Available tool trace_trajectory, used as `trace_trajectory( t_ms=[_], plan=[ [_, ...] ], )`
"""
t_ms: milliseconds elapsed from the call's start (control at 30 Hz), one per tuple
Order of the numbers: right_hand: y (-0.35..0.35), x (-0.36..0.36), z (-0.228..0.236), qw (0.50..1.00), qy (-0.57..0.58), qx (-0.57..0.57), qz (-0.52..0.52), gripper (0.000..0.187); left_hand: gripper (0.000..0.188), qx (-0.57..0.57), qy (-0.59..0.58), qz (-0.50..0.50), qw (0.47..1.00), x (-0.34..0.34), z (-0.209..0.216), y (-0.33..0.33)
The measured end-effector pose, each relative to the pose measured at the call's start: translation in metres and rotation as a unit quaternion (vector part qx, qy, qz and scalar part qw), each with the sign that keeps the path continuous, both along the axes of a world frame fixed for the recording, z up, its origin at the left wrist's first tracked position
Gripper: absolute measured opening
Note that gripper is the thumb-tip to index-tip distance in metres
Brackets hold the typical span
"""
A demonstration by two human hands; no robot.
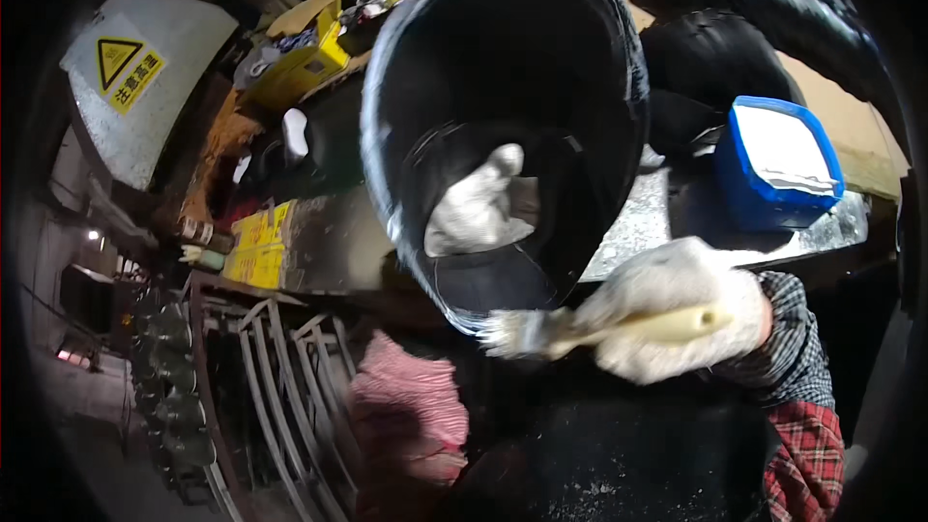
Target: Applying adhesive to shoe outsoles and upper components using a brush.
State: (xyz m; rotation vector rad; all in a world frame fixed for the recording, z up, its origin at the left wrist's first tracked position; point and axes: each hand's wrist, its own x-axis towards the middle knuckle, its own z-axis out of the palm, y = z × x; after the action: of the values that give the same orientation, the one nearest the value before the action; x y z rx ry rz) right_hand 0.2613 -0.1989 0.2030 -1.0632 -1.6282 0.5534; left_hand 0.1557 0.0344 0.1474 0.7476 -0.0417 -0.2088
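Note:
A large black tube-like piece [512,48] with a pale, whitish rim stands tilted before me, its round mouth facing me. My right hand [667,304], in a white work glove, grips a paintbrush [541,333] with a pale wooden handle. Its whitish bristles are at the near, lower edge of the rim. Inside the black piece, low against its dark wall, is another white glove [478,208], apparently on my left hand. One digit points up; the other fingers and its arm are hard to make out in the dark.
A blue tub [778,174] with white content stands on the bench at right. Yellow boxes [261,246] sit at left, near a grey metal cover [155,77] with a warning label. Metal racks [285,387] and pink striped cloth [411,391] are below. Black rounded pieces [715,58] lie behind.

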Motion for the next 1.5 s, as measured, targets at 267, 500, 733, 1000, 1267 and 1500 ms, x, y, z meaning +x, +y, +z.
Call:
trace_trajectory(
  t_ms=[267,500,733,1000,1267,1500],
  plan=[
    [-0.063,0.0,-0.033,0.974,0.089,-0.043,-0.205,0.022,0.032,0.4,0.074,0.212,0.888,0.036,0.02,0.006],
    [-0.057,0.003,-0.019,0.959,-0.059,0.021,-0.275,0.016,0.022,0.247,0.03,0.335,0.909,0.007,0.031,-0.032],
    [-0.066,0.008,-0.027,0.923,-0.101,0.064,-0.366,0.012,0.021,0.167,0.052,0.353,0.919,-0.019,0.018,-0.048],
    [-0.063,0.038,-0.042,0.862,0.311,-0.024,-0.401,0.019,0.022,0.119,0.085,0.357,0.923,-0.02,0.0,-0.066],
    [-0.077,0.017,-0.045,0.974,-0.121,0.04,-0.188,0.022,0.024,0.097,0.129,0.398,0.903,-0.032,-0.016,-0.091],
    [-0.072,0.06,-0.066,0.925,0.056,0.035,-0.375,0.02,0.03,0.113,0.105,0.341,0.927,-0.039,-0.027,-0.087]
  ],
)
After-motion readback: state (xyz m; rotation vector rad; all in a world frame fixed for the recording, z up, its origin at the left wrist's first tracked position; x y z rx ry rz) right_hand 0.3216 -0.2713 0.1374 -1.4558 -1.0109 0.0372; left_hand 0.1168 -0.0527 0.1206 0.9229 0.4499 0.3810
